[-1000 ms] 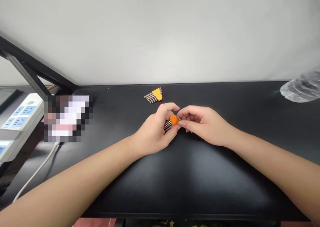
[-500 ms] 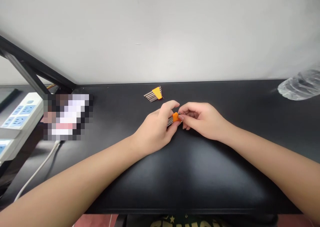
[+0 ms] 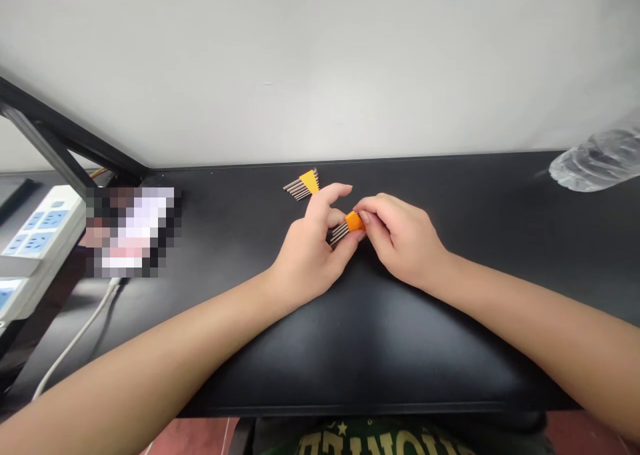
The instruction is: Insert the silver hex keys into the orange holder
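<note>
Over the middle of the desk, my left hand [image 3: 313, 248] grips a hex key set [image 3: 355, 221] with an orange holder. Its thumb lies along the near side, and the index finger is raised off it. Several long metal key shafts point from the holder back toward my left palm. The thumb and fingers of my right hand [image 3: 405, 241] pinch the holder's right end, hiding the short ends of the keys. Behind my left index finger lies a second hex key set [image 3: 309, 180] with a yellow-orange holder, partly covered by that finger.
A blurred-out phone-like device [image 3: 137, 228] rests at the left with a white cable [image 3: 75, 348]. Beyond it are a white power strip [image 3: 47, 231] and a black metal frame [image 3: 60, 141]. A clear plastic bottle [image 3: 595, 161] lies at the right by the wall.
My right fingers have closed in over the right end of the holder, and the hand has turned more knuckles-up. My left index finger has lifted slightly. The view has shifted a little.
</note>
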A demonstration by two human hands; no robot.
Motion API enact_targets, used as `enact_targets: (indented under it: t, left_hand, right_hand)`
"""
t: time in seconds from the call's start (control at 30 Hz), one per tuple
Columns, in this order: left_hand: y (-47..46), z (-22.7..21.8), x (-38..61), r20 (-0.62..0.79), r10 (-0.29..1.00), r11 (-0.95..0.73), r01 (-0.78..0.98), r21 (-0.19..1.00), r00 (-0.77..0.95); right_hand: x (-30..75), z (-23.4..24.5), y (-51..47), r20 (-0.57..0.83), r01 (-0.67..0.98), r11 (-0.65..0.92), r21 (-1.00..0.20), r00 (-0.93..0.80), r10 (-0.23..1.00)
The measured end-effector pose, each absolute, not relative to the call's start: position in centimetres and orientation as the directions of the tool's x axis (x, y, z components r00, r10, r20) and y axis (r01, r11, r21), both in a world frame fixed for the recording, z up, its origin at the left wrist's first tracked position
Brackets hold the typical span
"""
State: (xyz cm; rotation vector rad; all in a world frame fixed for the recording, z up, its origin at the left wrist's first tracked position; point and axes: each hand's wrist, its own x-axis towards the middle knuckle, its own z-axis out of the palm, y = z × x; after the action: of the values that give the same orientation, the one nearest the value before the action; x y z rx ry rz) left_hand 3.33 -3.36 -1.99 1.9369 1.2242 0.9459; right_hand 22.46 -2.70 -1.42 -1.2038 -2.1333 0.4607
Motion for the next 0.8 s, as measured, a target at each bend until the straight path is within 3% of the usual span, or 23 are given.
enact_targets:
  t: [0.17, 0.37, 0.57, 0.8]
  left_hand:
    - [-2.8, -2.4, 3.3, 0.243, 0.924, -0.365, 0.499, 0.786, 0.294]
    - [-2.9, -2.4, 3.3, 0.266, 0.921, -0.378, 0.481, 0.791, 0.285]
    - [-2.9, -2.6, 3.2, 0.253, 0.916, -0.379, 0.461, 0.802, 0.312]
    - [-2.5, -2.8, 3.1, 0.26, 0.926, -0.372, 0.531, 0.761, 0.275]
  right_hand:
    - [22.4, -1.3, -2.3, 0.325, 0.648, 0.5, -0.575, -0.379, 0.866]
    - [22.5, -1.5, -2.4, 0.294, 0.578, 0.477, -0.662, -0.384, 0.875]
    - [22.6, -1.8, -2.2, 0.105, 0.297, 0.203, -0.933, -0.315, 0.943]
    - [22.7, -2.0, -1.1, 0.033, 0.205, 0.065, -0.977, -0.155, 0.987]
